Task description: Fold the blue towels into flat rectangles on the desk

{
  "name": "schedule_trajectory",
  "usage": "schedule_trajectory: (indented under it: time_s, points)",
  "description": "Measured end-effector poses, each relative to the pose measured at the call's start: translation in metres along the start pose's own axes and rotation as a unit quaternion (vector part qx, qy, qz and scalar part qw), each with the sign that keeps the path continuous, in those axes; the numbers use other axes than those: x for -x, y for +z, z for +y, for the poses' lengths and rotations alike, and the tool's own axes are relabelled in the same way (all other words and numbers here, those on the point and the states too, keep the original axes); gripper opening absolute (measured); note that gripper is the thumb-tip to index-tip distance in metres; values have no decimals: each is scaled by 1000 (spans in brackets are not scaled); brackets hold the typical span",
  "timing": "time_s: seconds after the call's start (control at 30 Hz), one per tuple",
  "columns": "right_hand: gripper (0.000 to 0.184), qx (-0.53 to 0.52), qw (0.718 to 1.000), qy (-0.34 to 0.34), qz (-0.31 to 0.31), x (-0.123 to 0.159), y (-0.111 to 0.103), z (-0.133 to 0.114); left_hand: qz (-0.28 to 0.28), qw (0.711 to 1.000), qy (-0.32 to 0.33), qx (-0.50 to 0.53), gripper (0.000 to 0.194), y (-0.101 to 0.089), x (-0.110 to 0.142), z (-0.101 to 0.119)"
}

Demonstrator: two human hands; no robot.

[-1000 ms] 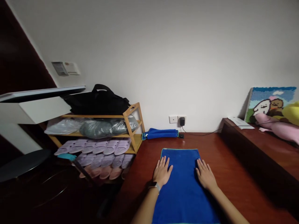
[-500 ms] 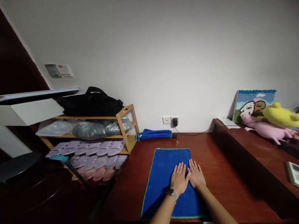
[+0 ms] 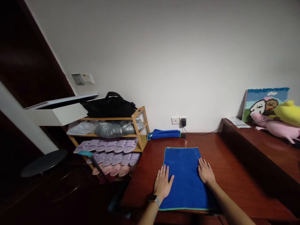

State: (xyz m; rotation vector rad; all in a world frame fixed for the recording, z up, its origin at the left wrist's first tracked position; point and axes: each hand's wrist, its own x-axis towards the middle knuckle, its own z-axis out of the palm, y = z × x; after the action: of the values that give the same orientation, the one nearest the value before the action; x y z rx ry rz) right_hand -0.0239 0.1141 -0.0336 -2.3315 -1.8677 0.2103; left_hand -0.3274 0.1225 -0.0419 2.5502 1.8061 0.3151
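A blue towel with a green edge lies spread flat on the dark red wooden table. My left hand rests flat on the towel's left edge, fingers stretched out, with a watch on the wrist. At the right edge of the towel my right hand lies flat too, fingers apart. Neither hand holds anything. A second blue towel, folded, sits at the back of the table by the wall.
A wooden rack at the left holds several lilac and pink slippers, bagged items and a black bag. A charger is plugged into the wall socket. A raised ledge at the right carries plush toys and a picture.
My hands were together in the middle of the towel half a second ago; now they have slid apart to its left and right edges. The view has shifted a little.
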Motion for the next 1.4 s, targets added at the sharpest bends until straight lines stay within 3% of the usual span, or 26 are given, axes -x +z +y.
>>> schedule_trajectory:
  time_s: [0.13,0.3,0.43,0.5,0.6,0.73,0.83,0.93,1.1,1.17,1.27,1.4]
  points:
    - [65,1,1000,-13,19,28,-2,-2,-2,1000,-1,2,73,-2,-2,5]
    - [69,-1,1000,-15,-2,70,11,5,-6,1000,-1,5,75,-7,-1,6]
    - [70,1,1000,-6,-7,78,15,6,-26,1000,1,-1,75,-17,-2,4]
    - [70,-9,1000,-7,-8,77,14,5,-21,1000,6,-5,73,-23,-4,13]
    - [69,-25,1000,-8,-9,76,10,4,19,999,37,12,68,-23,-3,56]
    - [65,-17,999,-24,-14,78,4,5,6,987,138,78,68,-2,6,140]
    - [63,-5,999,-47,-24,79,1,6,-16,983,154,99,65,11,16,169]
    - [65,-12,999,-27,-16,79,2,6,-24,987,141,76,66,10,27,144]
    - [67,-17,1000,-13,-1,78,6,4,-33,999,19,9,74,-14,53,47]
    - [67,-7,1000,-11,-4,78,5,4,-21,1000,-19,-3,76,-18,65,21]
    - [67,7,1000,-9,-13,79,0,2,4,1000,-24,-8,75,-17,78,6]
    - [66,3,1000,-2,-16,95,-3,-2,30,999,-22,-11,71,-14,83,11]
